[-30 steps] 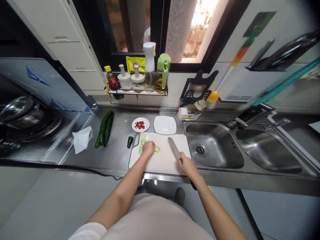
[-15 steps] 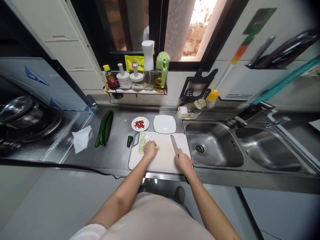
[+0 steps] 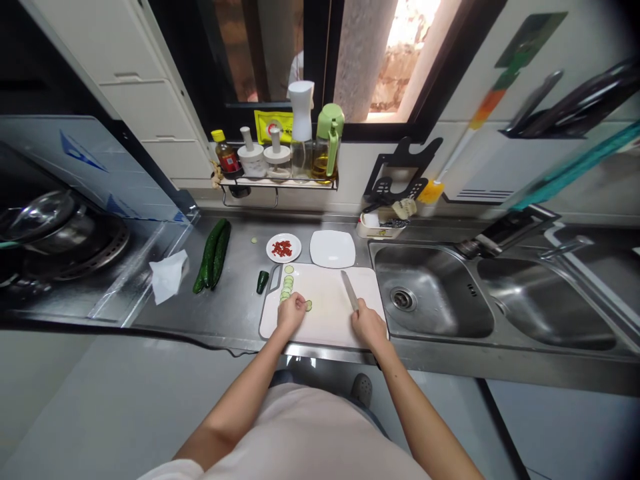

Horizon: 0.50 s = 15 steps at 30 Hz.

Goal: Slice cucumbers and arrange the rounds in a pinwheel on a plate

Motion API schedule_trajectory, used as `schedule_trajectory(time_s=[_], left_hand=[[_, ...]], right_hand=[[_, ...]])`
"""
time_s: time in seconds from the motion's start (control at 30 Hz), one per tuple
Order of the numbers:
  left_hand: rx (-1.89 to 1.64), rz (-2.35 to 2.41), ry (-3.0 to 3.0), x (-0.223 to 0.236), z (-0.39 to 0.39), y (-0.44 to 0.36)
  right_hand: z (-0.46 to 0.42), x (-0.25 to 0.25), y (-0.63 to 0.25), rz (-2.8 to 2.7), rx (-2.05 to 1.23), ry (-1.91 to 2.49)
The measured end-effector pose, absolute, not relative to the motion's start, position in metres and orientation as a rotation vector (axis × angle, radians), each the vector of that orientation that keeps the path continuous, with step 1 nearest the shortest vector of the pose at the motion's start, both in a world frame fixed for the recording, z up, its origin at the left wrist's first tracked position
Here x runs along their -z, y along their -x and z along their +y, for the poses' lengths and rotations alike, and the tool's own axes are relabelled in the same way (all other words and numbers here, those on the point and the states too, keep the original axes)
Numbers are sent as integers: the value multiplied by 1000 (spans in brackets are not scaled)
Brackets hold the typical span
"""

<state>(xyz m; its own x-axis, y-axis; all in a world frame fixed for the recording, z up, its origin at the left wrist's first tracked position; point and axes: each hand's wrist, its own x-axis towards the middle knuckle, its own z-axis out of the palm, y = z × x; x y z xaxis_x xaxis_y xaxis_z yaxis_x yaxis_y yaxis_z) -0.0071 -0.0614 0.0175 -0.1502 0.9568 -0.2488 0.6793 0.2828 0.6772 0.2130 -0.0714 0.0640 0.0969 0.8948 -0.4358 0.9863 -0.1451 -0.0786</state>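
Observation:
My left hand (image 3: pixel 291 312) is closed in a pinch at the edge of a round cucumber slice (image 3: pixel 309 305) on the white cutting board (image 3: pixel 330 330). A row of overlapping cucumber slices (image 3: pixel 287 283) runs up the board's left side, its near end partly covered by that hand. Toward the right side, my right hand (image 3: pixel 369 325) is wrapped round the handle of a kitchen knife (image 3: pixel 349 289). The blade rests on or just over the board and points away from me. A short dark cucumber end piece (image 3: pixel 263 281) lies left of the board.
Behind the board stand a plate of chopped red pieces (image 3: pixel 283 248) and a white square plate (image 3: pixel 333 249). Whole cucumbers (image 3: pixel 213 257) and a crumpled white tissue (image 3: pixel 168 276) lie to the left. A double sink (image 3: pixel 433 290) adjoins on the right. A condiment rack (image 3: pixel 280 184) hangs above.
My left hand has moved left and slightly toward me, bringing the cucumber slice along in the same direction. My right hand keeps the knife in nearly the same place.

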Motion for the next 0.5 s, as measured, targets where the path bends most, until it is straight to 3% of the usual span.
schedule_trajectory(time_s=[0.5], left_hand=[[-519, 2122, -1349, -12, -74, 62]], right_hand=[[-70, -60, -213, 1910, 552, -2107]])
